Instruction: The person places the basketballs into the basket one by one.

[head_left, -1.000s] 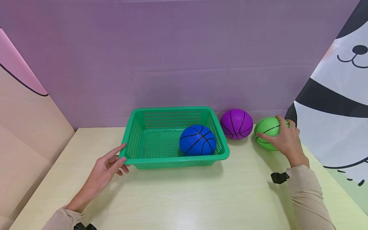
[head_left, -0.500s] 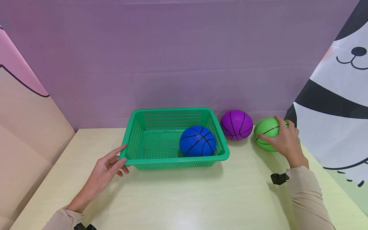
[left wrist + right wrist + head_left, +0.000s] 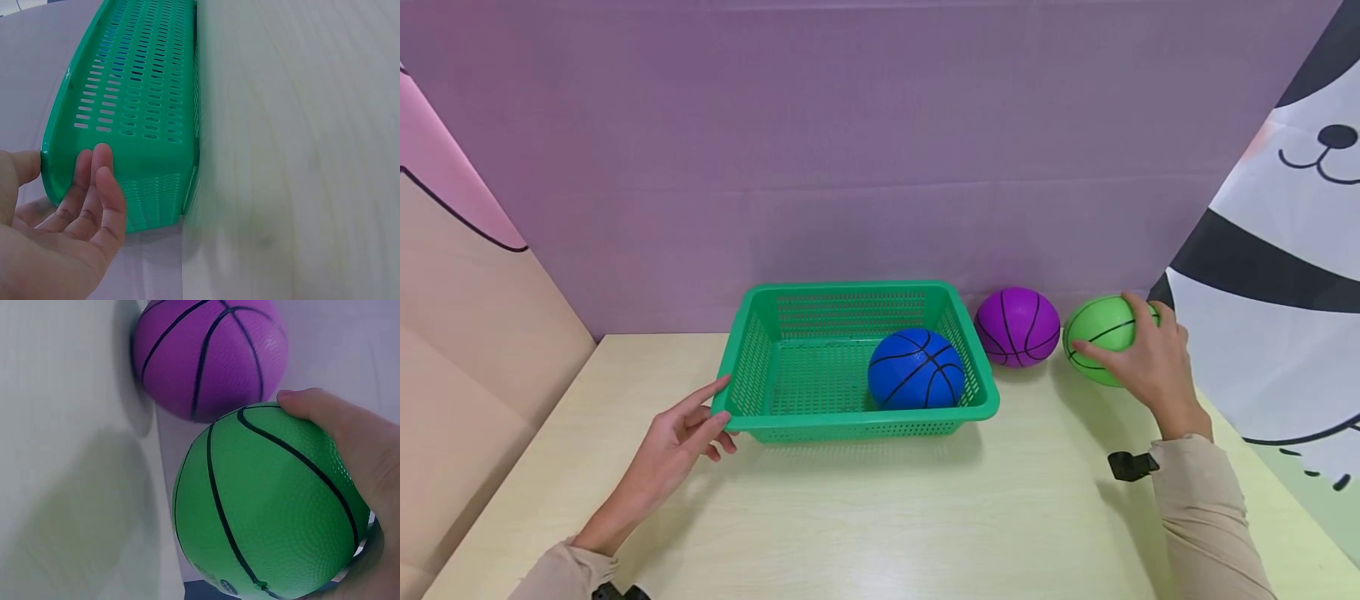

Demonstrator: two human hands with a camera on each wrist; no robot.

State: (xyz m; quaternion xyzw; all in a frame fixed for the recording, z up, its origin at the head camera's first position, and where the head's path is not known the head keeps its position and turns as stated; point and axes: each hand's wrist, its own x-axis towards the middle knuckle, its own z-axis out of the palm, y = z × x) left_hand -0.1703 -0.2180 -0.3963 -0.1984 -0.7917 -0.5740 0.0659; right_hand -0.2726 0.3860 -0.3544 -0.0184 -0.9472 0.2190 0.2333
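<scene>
"Green ball has risen slightly, apparently off the table. Held?"

"Yes, the right hand grips it, near the purple ball. Best keep thumb and fingers spread, clearing that neighbour; the left hand pinches the basket rim."

"Any writing?"

"One small mark underneath, unreadable."

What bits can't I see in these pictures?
- Bottom of the blue ball: head view, hidden by the green basket.
- Part of the green ball: head view, covered by the right grip.
- Rest of the panda: head view, cut off by the edge.
- Mark on the green ball: right wrist view, too small.
</scene>
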